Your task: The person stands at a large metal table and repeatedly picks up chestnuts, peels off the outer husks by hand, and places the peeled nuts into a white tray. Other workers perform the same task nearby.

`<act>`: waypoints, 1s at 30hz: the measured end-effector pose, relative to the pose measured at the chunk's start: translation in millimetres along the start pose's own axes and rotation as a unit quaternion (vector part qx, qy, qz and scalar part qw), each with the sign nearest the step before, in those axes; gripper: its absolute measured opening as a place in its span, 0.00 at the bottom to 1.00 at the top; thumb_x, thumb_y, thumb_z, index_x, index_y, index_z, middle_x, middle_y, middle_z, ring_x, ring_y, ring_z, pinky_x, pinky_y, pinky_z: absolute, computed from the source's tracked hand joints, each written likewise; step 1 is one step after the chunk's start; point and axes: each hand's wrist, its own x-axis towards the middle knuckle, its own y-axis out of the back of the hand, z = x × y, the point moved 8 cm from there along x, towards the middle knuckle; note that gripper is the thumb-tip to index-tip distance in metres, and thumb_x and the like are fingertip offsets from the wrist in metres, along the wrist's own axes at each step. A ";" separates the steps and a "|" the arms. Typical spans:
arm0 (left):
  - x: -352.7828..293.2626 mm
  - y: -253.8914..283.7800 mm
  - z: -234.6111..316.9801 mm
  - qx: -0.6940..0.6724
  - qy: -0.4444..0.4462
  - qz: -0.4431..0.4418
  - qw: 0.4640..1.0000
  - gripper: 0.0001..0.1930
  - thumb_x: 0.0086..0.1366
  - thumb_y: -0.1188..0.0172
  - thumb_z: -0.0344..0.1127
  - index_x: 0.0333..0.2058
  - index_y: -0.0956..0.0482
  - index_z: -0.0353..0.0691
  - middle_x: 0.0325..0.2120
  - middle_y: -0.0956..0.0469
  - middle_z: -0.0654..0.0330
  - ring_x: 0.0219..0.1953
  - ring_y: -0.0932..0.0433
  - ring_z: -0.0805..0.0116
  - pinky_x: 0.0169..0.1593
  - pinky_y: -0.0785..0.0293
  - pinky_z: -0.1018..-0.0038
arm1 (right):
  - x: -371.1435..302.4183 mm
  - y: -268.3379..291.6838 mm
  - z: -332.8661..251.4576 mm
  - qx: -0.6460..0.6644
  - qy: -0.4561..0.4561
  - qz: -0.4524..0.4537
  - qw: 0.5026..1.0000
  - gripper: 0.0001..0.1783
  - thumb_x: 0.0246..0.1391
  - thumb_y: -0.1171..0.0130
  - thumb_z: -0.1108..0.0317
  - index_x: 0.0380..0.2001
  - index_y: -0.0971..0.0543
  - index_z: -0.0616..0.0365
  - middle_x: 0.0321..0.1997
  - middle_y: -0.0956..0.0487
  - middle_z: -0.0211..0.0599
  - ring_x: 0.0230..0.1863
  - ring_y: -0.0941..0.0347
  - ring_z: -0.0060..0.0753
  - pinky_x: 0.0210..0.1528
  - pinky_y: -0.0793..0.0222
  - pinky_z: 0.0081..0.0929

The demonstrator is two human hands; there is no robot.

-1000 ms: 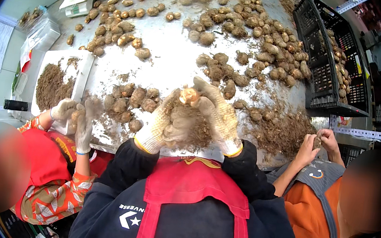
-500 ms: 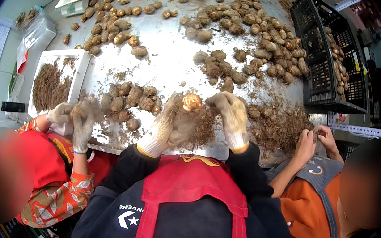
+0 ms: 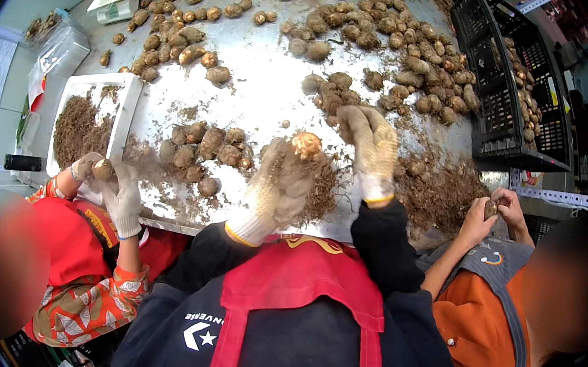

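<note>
Lifting clear of the bulb since half a second ago, the right hand [image 3: 370, 149] in a soiled knit work glove now reaches forward over the metal sorting table [image 3: 262, 84], fingers loosely curled and holding nothing, nearest a cluster of brown, soil-caked bulbs [image 3: 334, 93]. The left hand [image 3: 274, 192], gloved likewise, grips a round, pale tan peeled bulb [image 3: 307, 144] at its fingertips, raised above the table's near edge. Being almost round, the bulb shows no clear long axis; its clean face is turned up toward the camera. Loose brown root trimmings [image 3: 440, 190] lie heaped to the right, and a bare patch of table opens just ahead of the hands. At left, a co-worker's gloved hands [image 3: 114, 183] hold another bulb beside a white tray of trimmings [image 3: 128, 101]. A black plastic crate [image 3: 499, 99] stands at the far right.
</note>
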 end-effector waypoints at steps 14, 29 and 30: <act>5.6 0.1 6.1 0.015 -0.090 0.103 0.990 0.34 0.64 0.54 0.67 0.56 0.30 0.47 0.53 0.28 0.49 0.52 0.26 0.57 0.44 0.22 0.68 | -89.7 -55.7 -48.7 -0.241 0.348 -0.025 0.906 0.10 0.51 0.37 0.66 0.34 0.23 0.59 0.33 0.22 0.40 0.40 0.23 0.43 0.36 0.28 0.32; 10.5 32.0 22.4 -0.053 -0.159 0.158 0.973 0.23 0.68 0.50 0.55 0.53 0.28 0.45 0.47 0.26 0.60 0.48 0.28 0.67 0.54 0.28 0.62 | -90.0 -48.1 -48.6 -0.120 0.298 -0.074 0.944 0.12 0.54 0.41 0.72 0.41 0.23 0.61 0.37 0.21 0.43 0.35 0.22 0.41 0.36 0.26 0.33; 8.1 22.0 31.1 0.045 -0.187 0.110 0.975 0.22 0.68 0.48 0.52 0.52 0.28 0.46 0.42 0.24 0.62 0.42 0.25 0.68 0.46 0.25 0.68 | -80.9 -43.4 -35.1 -0.083 0.256 -0.067 0.961 0.11 0.53 0.40 0.71 0.41 0.23 0.61 0.37 0.21 0.43 0.34 0.22 0.41 0.36 0.27 0.33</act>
